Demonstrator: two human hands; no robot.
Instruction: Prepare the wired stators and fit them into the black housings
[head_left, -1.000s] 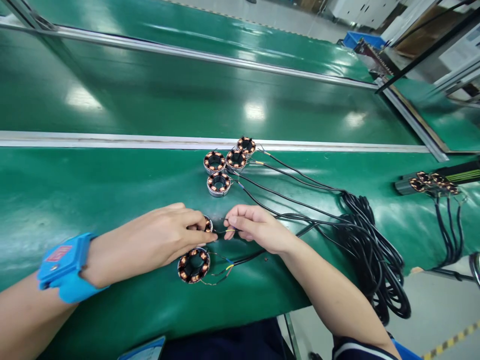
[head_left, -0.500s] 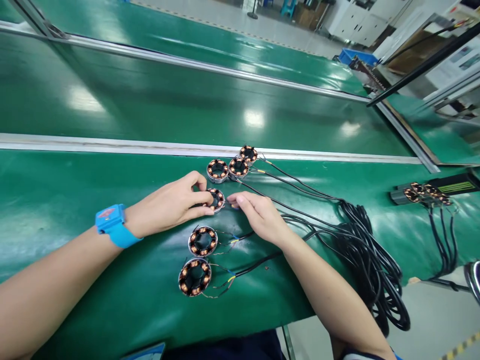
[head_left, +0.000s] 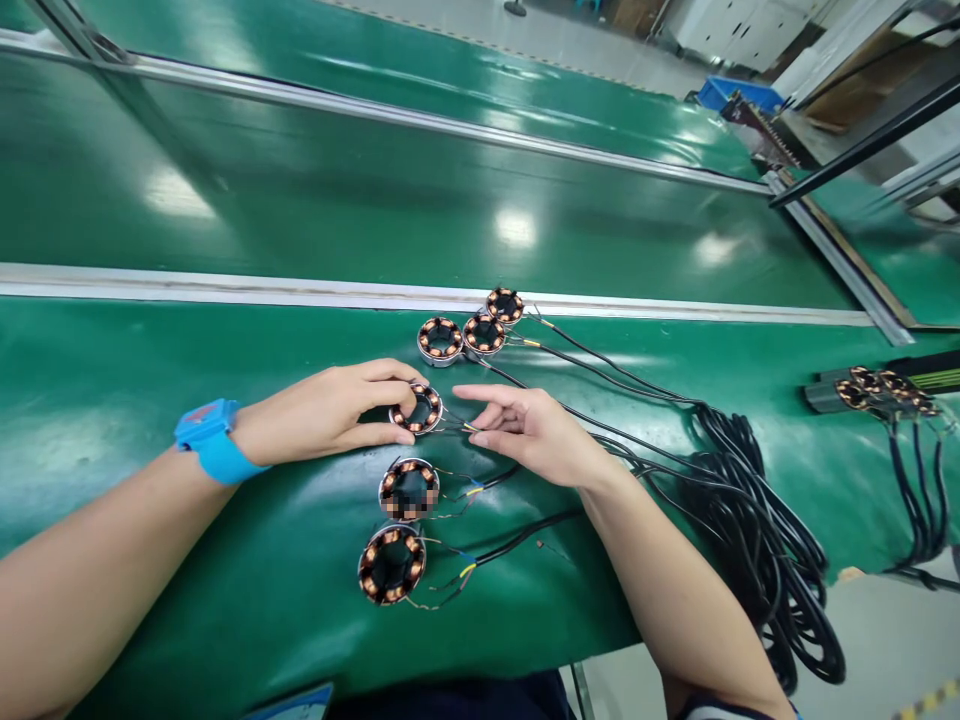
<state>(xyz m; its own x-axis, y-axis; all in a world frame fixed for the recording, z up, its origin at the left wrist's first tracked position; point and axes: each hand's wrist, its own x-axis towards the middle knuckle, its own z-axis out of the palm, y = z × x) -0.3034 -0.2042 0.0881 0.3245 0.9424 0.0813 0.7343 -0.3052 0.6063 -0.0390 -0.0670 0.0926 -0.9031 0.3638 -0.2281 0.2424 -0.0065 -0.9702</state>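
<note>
My left hand [head_left: 337,408], with a blue wrist strap [head_left: 206,440], pinches a round copper-wound stator ring [head_left: 417,409] between thumb and fingers on the green belt [head_left: 150,400]. Just right of that ring, my right hand [head_left: 525,428] has its fingers spread and touches the ring's thin coloured lead wires [head_left: 459,427]. Two more stator rings [head_left: 407,489] [head_left: 391,564] lie nearer me, each with a black cable. Three others [head_left: 472,330] sit in a cluster farther away by the metal rail.
Black cables [head_left: 750,520] run right from the rings into a thick bundle hanging over the table edge. Another group of stators [head_left: 885,388] with cables lies at the far right. A metal rail [head_left: 225,290] borders the belt beyond the rings.
My left hand left the second ring lying near me, reached to a farther ring and drew it slightly closer. My right hand opened and followed to that ring's wires.
</note>
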